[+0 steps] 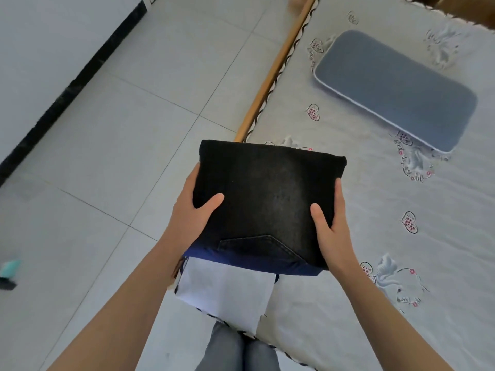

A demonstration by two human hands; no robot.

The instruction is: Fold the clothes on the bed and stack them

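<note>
You hold matt black denim jeans (pixel 265 199); glossy floor tiles (pixel 134 108) upper left, smooth wooden bed rail (pixel 270 76).

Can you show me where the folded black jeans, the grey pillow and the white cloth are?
folded black jeans (pixel 265 199): head view, middle of the top face.
grey pillow (pixel 396 89): head view, centre of its top.
white cloth (pixel 227 293): head view, middle of it.
</note>
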